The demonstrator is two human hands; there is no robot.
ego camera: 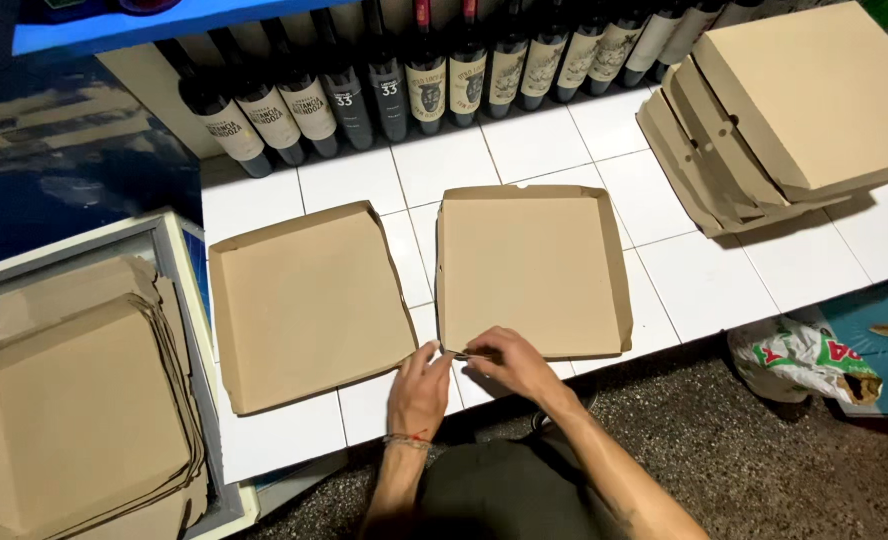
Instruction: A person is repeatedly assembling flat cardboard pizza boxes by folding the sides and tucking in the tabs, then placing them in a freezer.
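White tiles covered the surface [709,285] where you worked, and the open cardboard box [529,270] lay flat on it straight in front of you, its base tray to the right and its lid panel [309,305] spread to the left. Your right hand [509,362] pinched the corner flap at the tray's near left edge, while your left hand [419,388] rested beside it with fingers loosely curled, touching the same corner rather than grasping anything. That corner sat close to the surface's front edge, so a hard tug could have dragged the box off toward the floor, and a crooked fold might have torn the thin flap or left the wall slack. Just beyond, a row of wine bottles [404,85] stood against the wall; shoving the tray forward could have knocked them. Folded boxes [814,110] were stacked at the far right, flat blanks [74,410] piled at your left.
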